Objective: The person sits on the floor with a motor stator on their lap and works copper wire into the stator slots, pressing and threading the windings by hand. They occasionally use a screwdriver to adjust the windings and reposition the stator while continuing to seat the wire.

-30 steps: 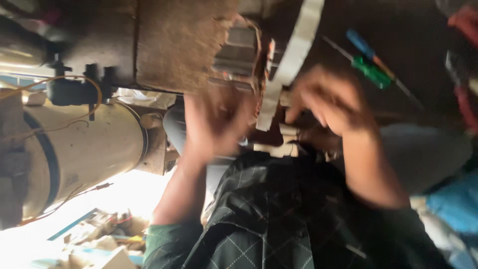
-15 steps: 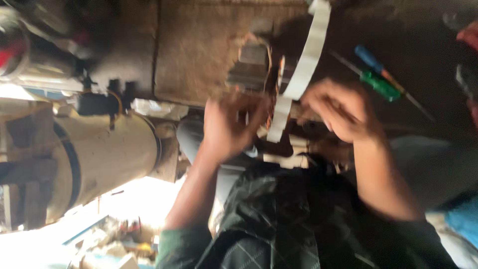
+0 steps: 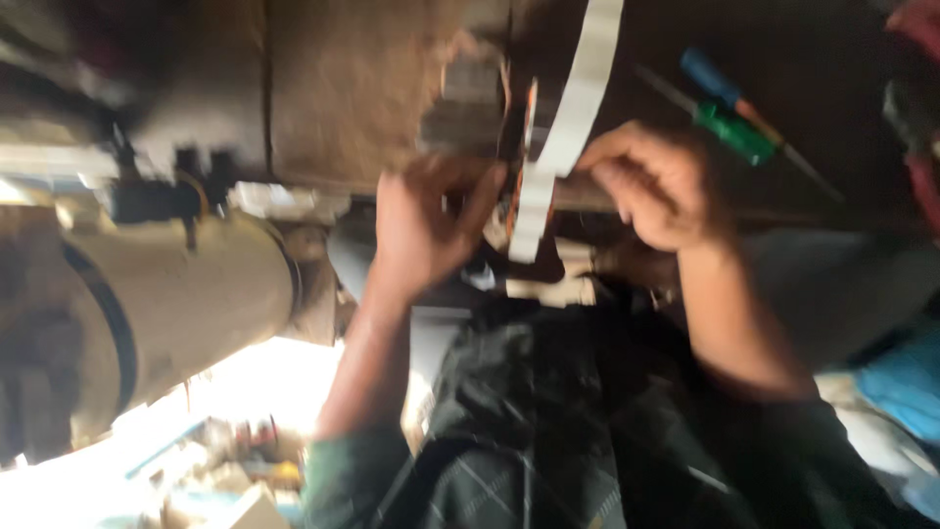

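While both hands pinch it, the white strip runs between left hand and right hand.

Both hands at white strip

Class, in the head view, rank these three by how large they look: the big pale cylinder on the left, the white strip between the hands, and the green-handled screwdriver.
1. Pale cylinder, clearly largest.
2. White strip.
3. Green-handled screwdriver, smallest, though blur hides its full length.
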